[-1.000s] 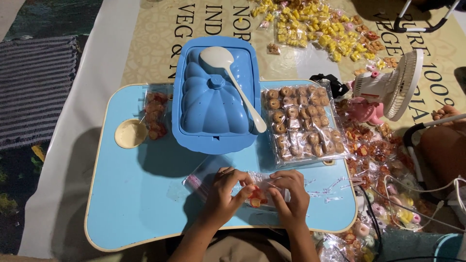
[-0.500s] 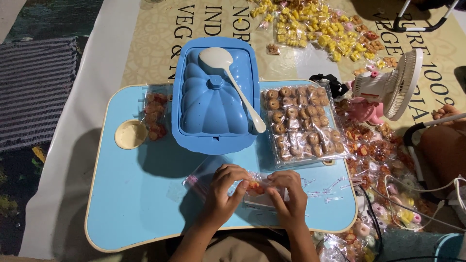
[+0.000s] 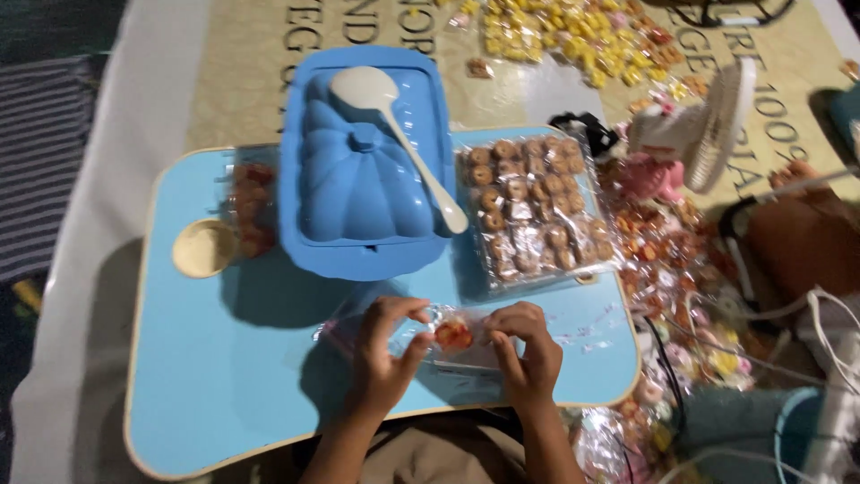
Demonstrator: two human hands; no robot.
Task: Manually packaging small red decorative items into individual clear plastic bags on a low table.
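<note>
Both my hands meet over the near edge of a light blue lap table [image 3: 224, 358]. My left hand [image 3: 383, 357] and my right hand [image 3: 528, 351] pinch the two ends of a small clear plastic bag [image 3: 452, 345] that holds a red-orange sweet. The bag lies just above the table top, between my thumbs and forefingers. More clear wrappers lie flat under my left hand.
A blue lidded dish [image 3: 363, 166] with a white spoon [image 3: 394, 134] stands at the table's back. Right of it lies a clear tray of small round sweets [image 3: 533, 215]. A small cream cup [image 3: 204, 248] sits left. A white fan [image 3: 712, 121], cables and wrapped sweets crowd the right.
My fingers have worked along the small bag, and the sweet now sits in its middle between both hands. Nothing else on the table moved.
</note>
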